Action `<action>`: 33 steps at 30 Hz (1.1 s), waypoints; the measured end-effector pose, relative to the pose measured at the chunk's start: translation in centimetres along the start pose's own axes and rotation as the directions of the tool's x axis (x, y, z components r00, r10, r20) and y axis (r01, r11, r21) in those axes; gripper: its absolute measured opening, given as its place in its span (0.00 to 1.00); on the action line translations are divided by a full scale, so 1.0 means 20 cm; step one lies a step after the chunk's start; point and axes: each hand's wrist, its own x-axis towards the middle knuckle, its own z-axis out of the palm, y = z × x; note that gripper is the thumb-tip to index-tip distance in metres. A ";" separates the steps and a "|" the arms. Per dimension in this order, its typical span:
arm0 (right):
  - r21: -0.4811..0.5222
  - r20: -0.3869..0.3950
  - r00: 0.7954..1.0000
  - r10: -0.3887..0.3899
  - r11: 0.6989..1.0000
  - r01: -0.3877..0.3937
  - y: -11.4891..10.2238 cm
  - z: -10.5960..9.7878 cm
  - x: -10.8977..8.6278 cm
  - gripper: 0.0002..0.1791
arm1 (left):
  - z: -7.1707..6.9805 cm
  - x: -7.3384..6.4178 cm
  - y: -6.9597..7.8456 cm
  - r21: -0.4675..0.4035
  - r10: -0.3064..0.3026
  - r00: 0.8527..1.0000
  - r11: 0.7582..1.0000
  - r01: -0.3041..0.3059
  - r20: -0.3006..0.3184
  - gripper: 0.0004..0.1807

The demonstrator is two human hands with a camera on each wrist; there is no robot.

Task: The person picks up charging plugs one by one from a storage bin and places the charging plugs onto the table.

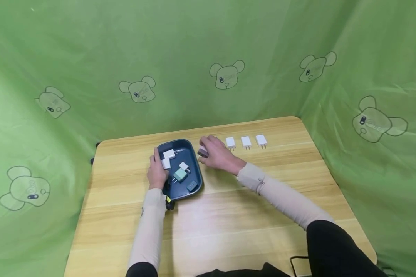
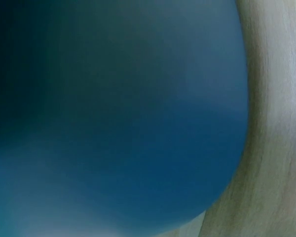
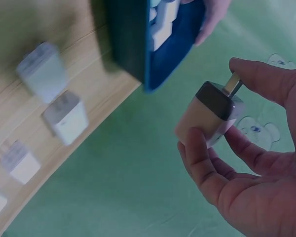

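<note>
My left hand (image 1: 157,171) grips the left wall of a dark blue tray (image 1: 198,169), which fills most of the left wrist view. Inside the tray lie a white plug charger (image 1: 169,154), another white block (image 1: 166,163), a smaller white one (image 1: 184,166), a mint-green charger (image 1: 180,174) and a small blue-grey block (image 1: 192,186). My right hand (image 1: 217,154), beside the tray's right rim, pinches a pale charger with a dark end (image 3: 207,113). Its thumb touches the metal prongs (image 3: 232,85) and the fingers curl under the body.
To the right of my right hand stands a row of white chargers (image 1: 246,142) near the table's back edge; the right wrist view shows several. The wooden table (image 1: 228,231) meets green curtains (image 1: 183,104) behind and at the sides. A black cable (image 1: 292,261) shows at the front.
</note>
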 end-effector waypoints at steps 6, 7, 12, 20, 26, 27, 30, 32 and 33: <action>-0.033 -0.026 1.000 -0.004 0.999 0.003 0.13 -0.04 0.00 0.28 | 0.00 0.00 0.00 0.002 -0.007 1.000 1.000 0.007 -0.006 0.61; -0.039 -0.029 1.000 -0.006 0.999 0.005 0.15 -0.05 0.00 0.29 | 0.00 0.00 0.00 0.000 -0.010 1.000 1.000 0.010 -0.003 0.61; -0.057 -0.037 0.999 -0.007 0.998 0.004 0.25 -0.06 0.00 0.28 | -0.01 0.00 0.01 -0.007 -0.011 1.000 1.000 0.011 0.014 0.60; -0.066 -0.009 1.000 0.026 0.997 -0.027 0.40 -0.07 0.00 0.27 | -0.01 0.00 0.01 -0.005 -0.012 1.000 1.000 0.012 0.014 0.60; -0.124 0.006 1.000 0.007 0.992 -0.006 0.50 -0.05 0.01 0.24 | -0.01 0.00 0.01 -0.004 -0.019 0.999 1.000 0.019 0.026 0.61; -0.132 0.010 1.000 0.003 0.991 -0.002 0.52 -0.04 0.00 0.23 | -0.01 0.00 0.01 -0.004 -0.021 0.999 1.000 0.021 0.028 0.61; -0.153 0.016 1.000 -0.016 0.988 0.018 0.54 -0.03 0.00 0.21 | -0.01 0.01 0.01 -0.001 -0.022 0.999 1.000 0.022 0.030 0.61; -0.184 0.020 0.999 -0.040 0.982 0.043 0.56 -0.01 0.00 0.19 | -0.01 0.01 0.01 0.000 -0.023 0.999 1.000 0.023 0.030 0.60; -0.197 0.025 0.998 -0.050 0.979 0.054 0.57 0.00 0.00 0.18 | 0.00 0.01 0.01 -0.002 -0.024 0.999 1.000 0.024 0.030 0.60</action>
